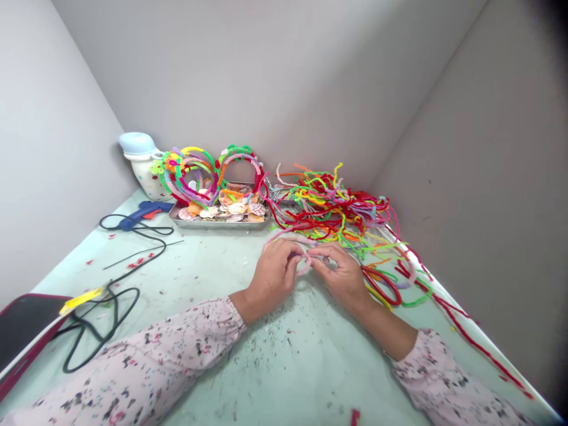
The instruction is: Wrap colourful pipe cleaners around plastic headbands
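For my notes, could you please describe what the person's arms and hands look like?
The left sleeve and right sleeve are long and pale pink, with dark and red speckles, gathered at the cuffs. The left hand and right hand are bare, ungloved.

Wide-open lane across the counter (266, 378)!

Look at that bare stretch on the left, just specks and red scraps, all the way to the black cord (115, 331) and the blue hot glue gun (142, 214). The left hand (270, 278) and right hand (341, 278) sit close together, with a small pink pipe-cleaner loop (304, 264) pinched between them, so no gap there! Ahead, the steel tray of seashells (219, 225) blocks the way, with heart-shaped pipe-cleaner frames (208, 177) standing behind it. To the right, a tangled heap of pipe cleaners (328, 207) and red loops (381, 285) crowds right up beside the right hand, and the grey wall (465, 177) closes off the side!
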Tool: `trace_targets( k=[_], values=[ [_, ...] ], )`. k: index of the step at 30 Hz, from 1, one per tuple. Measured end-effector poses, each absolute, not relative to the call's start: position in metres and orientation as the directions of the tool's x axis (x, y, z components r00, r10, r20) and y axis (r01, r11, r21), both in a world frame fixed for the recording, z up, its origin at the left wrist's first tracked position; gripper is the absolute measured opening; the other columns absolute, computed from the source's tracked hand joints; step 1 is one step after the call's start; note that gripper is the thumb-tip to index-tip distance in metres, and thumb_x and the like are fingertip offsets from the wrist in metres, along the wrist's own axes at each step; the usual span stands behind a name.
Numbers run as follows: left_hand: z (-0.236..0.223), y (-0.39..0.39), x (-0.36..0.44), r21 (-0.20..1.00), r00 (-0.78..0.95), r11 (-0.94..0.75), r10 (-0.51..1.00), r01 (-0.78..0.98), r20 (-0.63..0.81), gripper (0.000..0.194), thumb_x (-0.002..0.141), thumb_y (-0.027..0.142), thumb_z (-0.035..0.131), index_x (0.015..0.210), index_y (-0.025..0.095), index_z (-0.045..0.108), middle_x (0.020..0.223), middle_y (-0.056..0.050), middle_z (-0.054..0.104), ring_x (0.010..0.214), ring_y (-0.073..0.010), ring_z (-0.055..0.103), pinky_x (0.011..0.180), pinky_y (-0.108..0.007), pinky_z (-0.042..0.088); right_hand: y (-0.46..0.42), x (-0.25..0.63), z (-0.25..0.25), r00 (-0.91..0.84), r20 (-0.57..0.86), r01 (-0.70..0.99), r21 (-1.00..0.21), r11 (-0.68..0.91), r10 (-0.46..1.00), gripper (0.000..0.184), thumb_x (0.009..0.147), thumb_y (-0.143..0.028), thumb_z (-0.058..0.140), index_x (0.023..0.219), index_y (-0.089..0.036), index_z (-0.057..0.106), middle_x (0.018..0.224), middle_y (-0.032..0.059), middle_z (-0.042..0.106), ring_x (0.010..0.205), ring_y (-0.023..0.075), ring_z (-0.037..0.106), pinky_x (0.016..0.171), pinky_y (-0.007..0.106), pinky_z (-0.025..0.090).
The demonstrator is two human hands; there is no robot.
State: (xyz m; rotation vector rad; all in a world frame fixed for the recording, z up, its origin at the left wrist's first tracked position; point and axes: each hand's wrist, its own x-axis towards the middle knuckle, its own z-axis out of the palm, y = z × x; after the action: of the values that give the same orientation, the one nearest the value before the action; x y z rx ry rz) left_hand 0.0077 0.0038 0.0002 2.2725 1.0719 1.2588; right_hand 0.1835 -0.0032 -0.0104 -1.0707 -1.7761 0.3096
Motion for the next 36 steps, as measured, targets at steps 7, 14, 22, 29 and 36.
trace_targets(
  k=[7, 14, 22, 29, 36],
  values=[
    [0.0003, 0.0039, 0.0080, 0.591, 0.334, -0.659, 0.749, 0.465, 0.572, 0.010, 0.089, 0.016, 0.047, 0.091, 0.019, 0.057, 0.091, -0.004, 0.065, 0.090, -0.0194, 0.057, 0.085, -0.036, 0.041, -0.0050, 0.1817, -0.0070, -0.102, 0.588, 0.516, -0.658, 0.548, 0.802, 0.007, 0.085, -0.025, 0.063, 0.089, -0.024, 0.069, 0.086, 0.0022, 0.065, 0.084, 0.0184, 0.059, 0.076, 0.033, 0.046],
    [-0.0004, 0.0037, 0.0078, 0.592, 0.337, -0.658, 0.750, 0.465, 0.569, 0.010, 0.090, 0.016, 0.047, 0.092, 0.019, 0.056, 0.091, -0.004, 0.064, 0.091, -0.0191, 0.056, 0.084, -0.036, 0.041, -0.0060, 0.1808, -0.0075, -0.099, 0.571, 0.521, -0.668, 0.531, 0.815, 0.007, 0.085, -0.024, 0.062, 0.089, -0.024, 0.068, 0.087, 0.0023, 0.065, 0.083, 0.0180, 0.059, 0.077, 0.032, 0.046],
    [-0.0010, 0.0039, 0.0072, 0.583, 0.353, -0.666, 0.744, 0.466, 0.568, 0.008, 0.087, 0.018, 0.052, 0.094, 0.019, 0.056, 0.093, -0.005, 0.064, 0.090, -0.0201, 0.057, 0.084, -0.037, 0.041, -0.0070, 0.1803, -0.0066, -0.111, 0.551, 0.524, -0.674, 0.520, 0.827, 0.009, 0.086, -0.028, 0.061, 0.091, -0.024, 0.068, 0.089, 0.0029, 0.066, 0.086, 0.0194, 0.060, 0.080, 0.034, 0.047],
    [-0.0008, 0.0042, 0.0079, 0.564, 0.359, -0.674, 0.735, 0.477, 0.575, 0.008, 0.088, 0.018, 0.052, 0.093, 0.019, 0.059, 0.091, -0.004, 0.065, 0.090, -0.0199, 0.057, 0.084, -0.037, 0.040, -0.0072, 0.1800, -0.0064, -0.124, 0.550, 0.515, -0.676, 0.527, 0.826, 0.008, 0.086, -0.026, 0.061, 0.090, -0.024, 0.067, 0.088, 0.0026, 0.066, 0.085, 0.0189, 0.060, 0.080, 0.033, 0.047],
    [-0.0011, 0.0039, 0.0078, 0.560, 0.357, -0.683, 0.726, 0.469, 0.588, 0.006, 0.088, 0.018, 0.053, 0.090, 0.019, 0.059, 0.086, -0.004, 0.064, 0.088, -0.0197, 0.057, 0.083, -0.036, 0.041, -0.0079, 0.1807, -0.0075, -0.124, 0.541, 0.503, -0.688, 0.523, 0.832, 0.008, 0.085, -0.026, 0.062, 0.090, -0.023, 0.067, 0.088, 0.0023, 0.065, 0.086, 0.0183, 0.060, 0.080, 0.032, 0.046]
  ],
)
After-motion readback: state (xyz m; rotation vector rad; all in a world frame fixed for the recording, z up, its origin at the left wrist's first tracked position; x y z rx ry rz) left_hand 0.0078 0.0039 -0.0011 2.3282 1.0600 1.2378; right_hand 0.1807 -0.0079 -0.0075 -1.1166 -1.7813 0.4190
